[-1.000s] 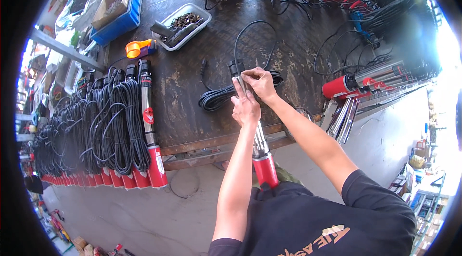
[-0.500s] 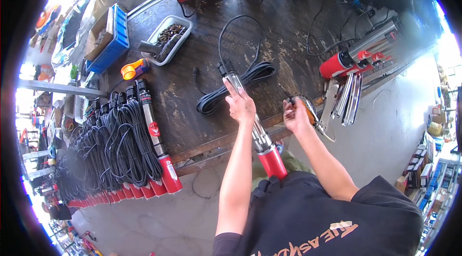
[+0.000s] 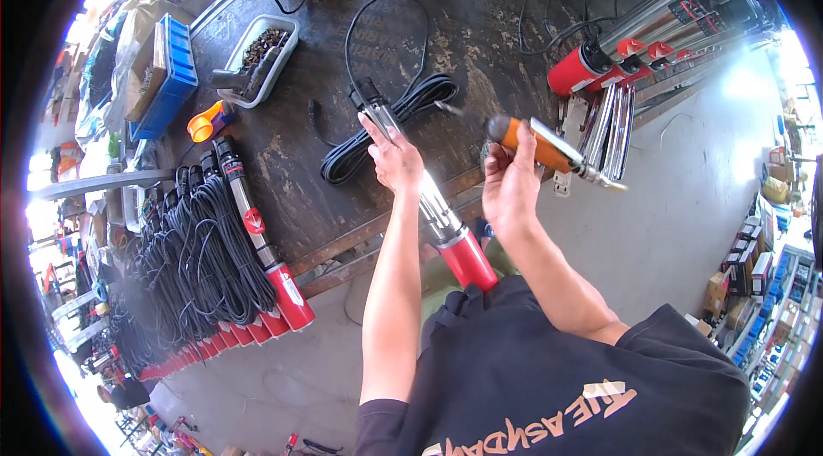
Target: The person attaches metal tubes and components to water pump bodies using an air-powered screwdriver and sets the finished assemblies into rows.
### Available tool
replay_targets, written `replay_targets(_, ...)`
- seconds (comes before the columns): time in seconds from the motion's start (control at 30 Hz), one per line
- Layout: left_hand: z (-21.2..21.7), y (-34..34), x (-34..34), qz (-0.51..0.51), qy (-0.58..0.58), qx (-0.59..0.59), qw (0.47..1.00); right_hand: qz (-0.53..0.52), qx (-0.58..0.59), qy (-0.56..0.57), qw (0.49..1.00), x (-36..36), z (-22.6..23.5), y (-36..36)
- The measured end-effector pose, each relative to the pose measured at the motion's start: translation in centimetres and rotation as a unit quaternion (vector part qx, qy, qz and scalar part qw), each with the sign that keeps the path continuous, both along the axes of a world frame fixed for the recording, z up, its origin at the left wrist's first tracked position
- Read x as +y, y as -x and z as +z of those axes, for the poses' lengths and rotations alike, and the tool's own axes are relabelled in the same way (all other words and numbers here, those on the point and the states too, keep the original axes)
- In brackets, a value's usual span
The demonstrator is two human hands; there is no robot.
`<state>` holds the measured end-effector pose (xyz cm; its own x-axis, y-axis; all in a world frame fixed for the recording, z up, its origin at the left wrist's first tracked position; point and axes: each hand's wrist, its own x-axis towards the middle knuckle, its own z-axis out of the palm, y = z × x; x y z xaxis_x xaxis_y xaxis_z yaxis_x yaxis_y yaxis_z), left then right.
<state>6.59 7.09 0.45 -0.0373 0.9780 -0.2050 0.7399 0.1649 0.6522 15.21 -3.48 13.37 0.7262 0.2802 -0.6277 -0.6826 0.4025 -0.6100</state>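
Note:
A long submersible pump (image 3: 468, 258), with a steel body and a red lower end, slants from the bench edge to my body. My left hand (image 3: 399, 165) grips its steel part near the black top, index and middle fingers stretched along it. A coiled black cable (image 3: 345, 163) lies beside the pump top. Right of the pump, above the bench edge, my right hand (image 3: 512, 195) is closed on an orange power screwdriver (image 3: 551, 153). Its thin bit (image 3: 447, 108) points left toward the pump top; a metal fitting is at the other end.
Several finished-looking pumps with bundled black cables (image 3: 210, 250) stand along the left bench edge. A clear tub (image 3: 287, 51) of small metal parts, a blue crate (image 3: 182, 53) and an orange tape dispenser-like item (image 3: 204, 124) sit nearby. Red-ended steel pumps (image 3: 576, 70) lie at right.
My right hand has raised the screwdriver from low by the bench edge and turned its bit leftward. My left hand stays on the pump. The whole view has shifted somewhat.

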Motion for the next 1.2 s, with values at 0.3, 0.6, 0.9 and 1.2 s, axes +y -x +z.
replay_targets(0.3, 0.0, 0.2, 0.5, -0.008, -0.003, 0.000, 1.000, -0.046, -0.361, -0.078, 0.928, 8.8, 0.3, 1.7)
replay_targets(0.6, 0.1, 0.3, 0.6, 0.002, 0.031, -0.051, 0.998, 0.248, -0.479, -0.165, 0.826, 16.2, -3.0, 0.5)
replay_targets(0.9, -0.6, 0.6, 0.7, 0.013, -0.007, -0.056, 0.998, 0.236, -0.423, -0.162, 0.860, 18.8, -6.8, 0.2)
replay_targets(1.2, 0.0, 0.8, 0.9, 0.002, 0.030, -0.059, 0.998, 0.235, -0.407, -0.175, 0.865, 18.7, -7.2, 0.3)
